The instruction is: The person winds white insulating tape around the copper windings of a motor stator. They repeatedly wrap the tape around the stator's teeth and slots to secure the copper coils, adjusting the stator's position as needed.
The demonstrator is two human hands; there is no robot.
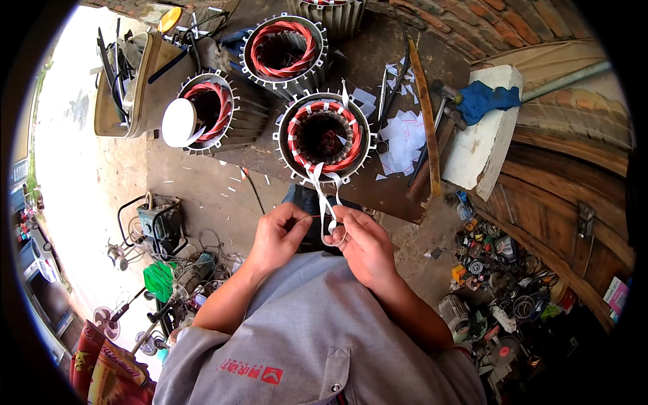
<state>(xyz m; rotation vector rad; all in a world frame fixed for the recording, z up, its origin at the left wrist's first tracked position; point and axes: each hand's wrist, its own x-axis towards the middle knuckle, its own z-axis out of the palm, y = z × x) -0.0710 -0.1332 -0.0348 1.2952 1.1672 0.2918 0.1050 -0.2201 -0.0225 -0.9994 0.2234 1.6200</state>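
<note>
Straight ahead on the dark workbench stands a motor stator with a finned metal housing and a ring of red windings. White lacing tape is tied at its near side and hangs down to my hands. Just left of the tape, my left hand pinches what looks like a thin reddish wire. On the right, my right hand is closed with a loop of the white tape at its fingertips. The thin wire seems to run between both hands; its ends are hidden in the fingers.
More stators stand behind and to the left, one with a white roll on it. Cut white paper sheets, a curved brown strip and a blue glove lie right. Motor parts crowd the floor at right.
</note>
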